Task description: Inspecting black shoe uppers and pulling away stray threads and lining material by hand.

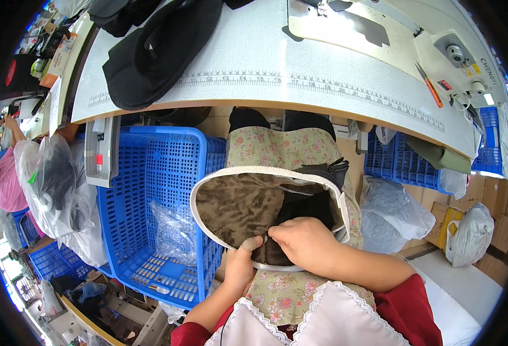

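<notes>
On my lap lies a bag-like sewn piece (231,202) with a brown plush lining and a pale bound edge, its opening facing up. The inside is dark on its right half. My left hand (243,264) pinches the near edge between thumb and fingers. Right beside it, my right hand (306,242) reaches over the near rim, its fingertips closed on the lining close to my left thumb. Whether a small item sits between those fingertips is too small to make out. A black bit of material (329,170) sticks out at the piece's far right edge.
The sewing table (254,63) with a printed ruler runs across ahead. On it are black fabric pieces (161,55), orange-handled snips (430,86) and a sewing machine (456,52). A blue basket (115,230) with clear plastic stands left; plastic bags (389,213) lie right.
</notes>
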Demonstrator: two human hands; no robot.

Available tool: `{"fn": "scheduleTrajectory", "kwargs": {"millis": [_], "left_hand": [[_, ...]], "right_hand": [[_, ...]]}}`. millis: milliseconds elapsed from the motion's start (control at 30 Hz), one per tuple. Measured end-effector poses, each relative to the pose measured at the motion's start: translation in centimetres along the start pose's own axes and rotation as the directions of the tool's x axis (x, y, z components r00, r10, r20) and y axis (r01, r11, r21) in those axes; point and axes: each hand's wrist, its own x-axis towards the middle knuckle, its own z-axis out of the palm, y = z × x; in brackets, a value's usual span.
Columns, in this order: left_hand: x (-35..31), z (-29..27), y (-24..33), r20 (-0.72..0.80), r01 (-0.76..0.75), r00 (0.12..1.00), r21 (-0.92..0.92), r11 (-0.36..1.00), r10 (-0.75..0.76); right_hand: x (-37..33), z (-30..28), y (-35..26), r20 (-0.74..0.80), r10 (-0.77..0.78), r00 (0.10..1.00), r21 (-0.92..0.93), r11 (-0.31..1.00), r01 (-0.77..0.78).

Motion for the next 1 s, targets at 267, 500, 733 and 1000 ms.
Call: {"fn": "scheduleTrajectory", "kwargs": {"millis": [267, 500, 733, 1000], "left_hand": [[0.2, -0.3, 0.0, -0.044, -0.008, 0.999, 0.093, 0.996, 0.012], [-0.2, 0.2, 0.0, -0.021, -0.066, 0.997, 0.055, 0.996, 0.068], [-0.5, 0.2, 0.3, 0.022, -0.093, 0.996, 0.084, 0.992, 0.091], [-0.9, -0.1, 0.2, 0.091, -0.142, 0.988, 0.162, 0.977, 0.129]], "right_hand": [[0.0, 0.2, -0.5, 0.018, 0.037, 0.999, -0.006, 0.999, -0.037], [0.1, -0.1, -1.0, 0.059, 0.105, 0.993, -0.052, 0.993, -0.102], [0.4, 0.0, -1.0, 0.000, 0.008, 1.000, -0.001, 1.000, -0.008], [1.4, -2.7, -2.8, -0.109, -0.078, 0.991, -0.130, 0.990, 0.063]]}}
